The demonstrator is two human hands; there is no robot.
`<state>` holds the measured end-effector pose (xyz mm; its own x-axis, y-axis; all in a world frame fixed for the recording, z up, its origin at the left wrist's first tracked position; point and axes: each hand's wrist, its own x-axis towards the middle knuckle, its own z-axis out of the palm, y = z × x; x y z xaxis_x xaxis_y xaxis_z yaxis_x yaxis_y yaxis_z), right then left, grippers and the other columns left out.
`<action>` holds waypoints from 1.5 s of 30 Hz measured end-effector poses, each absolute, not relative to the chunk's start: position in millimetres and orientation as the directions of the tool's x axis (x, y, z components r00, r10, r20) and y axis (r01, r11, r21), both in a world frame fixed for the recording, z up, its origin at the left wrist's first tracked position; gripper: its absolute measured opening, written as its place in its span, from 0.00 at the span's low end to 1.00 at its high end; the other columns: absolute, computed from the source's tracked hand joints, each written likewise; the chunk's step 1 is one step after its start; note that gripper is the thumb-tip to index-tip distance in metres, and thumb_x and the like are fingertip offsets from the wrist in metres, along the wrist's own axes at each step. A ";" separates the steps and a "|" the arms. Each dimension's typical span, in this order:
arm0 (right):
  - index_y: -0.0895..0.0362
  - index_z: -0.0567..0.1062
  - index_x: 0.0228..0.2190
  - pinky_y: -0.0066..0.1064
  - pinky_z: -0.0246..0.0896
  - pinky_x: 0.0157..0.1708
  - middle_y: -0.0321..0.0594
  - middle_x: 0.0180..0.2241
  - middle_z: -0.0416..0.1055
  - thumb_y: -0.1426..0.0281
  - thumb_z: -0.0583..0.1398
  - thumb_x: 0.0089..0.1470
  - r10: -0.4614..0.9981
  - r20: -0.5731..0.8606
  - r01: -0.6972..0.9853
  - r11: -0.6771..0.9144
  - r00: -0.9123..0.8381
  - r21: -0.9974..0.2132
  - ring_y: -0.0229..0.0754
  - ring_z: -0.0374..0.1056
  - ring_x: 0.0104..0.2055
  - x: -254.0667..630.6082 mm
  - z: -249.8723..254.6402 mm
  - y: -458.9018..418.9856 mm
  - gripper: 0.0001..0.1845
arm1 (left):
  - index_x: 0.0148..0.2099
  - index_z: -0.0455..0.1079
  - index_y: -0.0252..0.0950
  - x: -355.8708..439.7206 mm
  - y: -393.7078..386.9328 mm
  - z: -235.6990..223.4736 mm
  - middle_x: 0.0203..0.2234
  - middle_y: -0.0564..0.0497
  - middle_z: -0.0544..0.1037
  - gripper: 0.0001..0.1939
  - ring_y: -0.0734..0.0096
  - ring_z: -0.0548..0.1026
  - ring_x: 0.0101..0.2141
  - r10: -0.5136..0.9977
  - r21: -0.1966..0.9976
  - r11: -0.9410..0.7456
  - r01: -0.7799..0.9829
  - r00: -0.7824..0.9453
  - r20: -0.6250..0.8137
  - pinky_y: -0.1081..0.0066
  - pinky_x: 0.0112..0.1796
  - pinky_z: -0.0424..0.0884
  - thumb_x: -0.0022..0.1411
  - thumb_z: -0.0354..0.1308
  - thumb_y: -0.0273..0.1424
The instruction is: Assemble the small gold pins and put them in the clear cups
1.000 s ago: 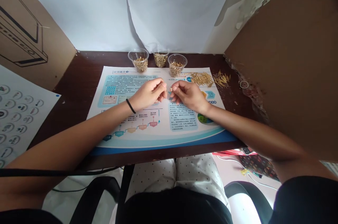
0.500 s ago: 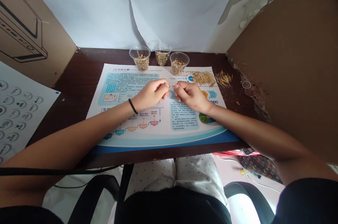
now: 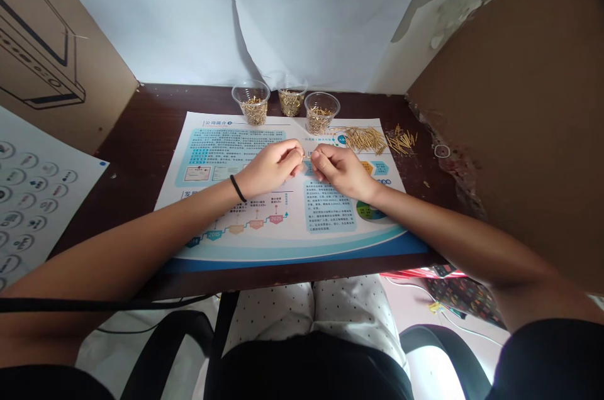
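Pinching hands: left hand [image 3: 272,168] and right hand [image 3: 341,172] are held fingertip to fingertip at centre, wrists kept low, prob. for steadiness; black hair tie [image 3: 238,188] is worn on L wrist.

Grip: fingers [image 3: 297,156] are drawn in narrow on both sides; whatever is pinched is too small to be made out, so contents can't be told.

Brass pins: most are held in three clear plastic cups [image 3: 251,104] at 12 o'clock, w/ loose pin pile [image 3: 363,139] laid roughly parallel at 1 o'clock and scattered pin heap [image 3: 401,142] just past it at 2 o'clock.

Placement: cups are seemingly kept at far edge of sheet so reach is short and forearms aren't fouled.

Sheet: printed company leaflet [image 3: 330,249] is laid flat under both wrists, its near edge just short of desk lip at 6 o'clock.

Desk: dark wood desk [image 3: 136,129] is left bare at 10 o'clock, giving L arm room; less room is offered on R.

Edges: cardboard panel [image 3: 509,104] is stood at 3 o'clock, rubber band [image 3: 442,150] is lying near its foot, and sticker sheet [image 3: 33,199] is overlapping desk at 9 o'clock.
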<state>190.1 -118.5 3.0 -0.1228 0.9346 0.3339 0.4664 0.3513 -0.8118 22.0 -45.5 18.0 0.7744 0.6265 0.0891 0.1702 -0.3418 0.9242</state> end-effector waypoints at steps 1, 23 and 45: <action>0.56 0.63 0.21 0.28 0.53 0.26 0.32 0.19 0.61 0.58 0.50 0.65 0.935 0.334 0.470 0.351 -0.123 -0.810 0.31 0.57 0.22 190.2 3.0 -118.4 0.23 | 0.26 0.56 0.35 21.9 -45.6 18.4 0.18 0.56 0.65 0.12 0.82 0.61 0.19 0.628 0.921 -0.348 0.176 0.773 0.090 0.78 0.22 0.59 0.63 0.45 0.22; 0.56 0.61 0.21 0.28 0.51 0.26 0.33 0.19 0.59 0.58 0.49 0.65 0.890 0.442 0.637 0.405 -0.110 -0.656 0.33 0.55 0.22 185.0 1.0 -121.5 0.23 | 0.21 0.63 0.34 23.0 -59.2 15.6 0.14 0.57 0.66 0.14 0.80 0.60 0.18 0.680 0.730 -0.620 0.288 0.661 0.317 0.75 0.23 0.57 0.61 0.50 0.25; 0.55 0.64 0.22 0.31 0.52 0.26 0.37 0.19 0.65 0.53 0.46 0.65 0.900 0.433 0.699 0.282 0.045 -0.658 0.35 0.59 0.21 168.5 0.8 -124.0 0.26 | 0.23 0.63 0.34 28.1 -66.5 12.2 0.17 0.54 0.72 0.15 0.78 0.64 0.20 0.746 0.770 -0.569 0.289 0.575 0.335 0.75 0.25 0.60 0.63 0.49 0.26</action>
<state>168.5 -124.0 0.8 0.0450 0.9002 0.4331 0.6986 0.2815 -0.6578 28.1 -66.5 12.2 0.5750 0.7462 0.3354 0.2895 -0.5690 0.7697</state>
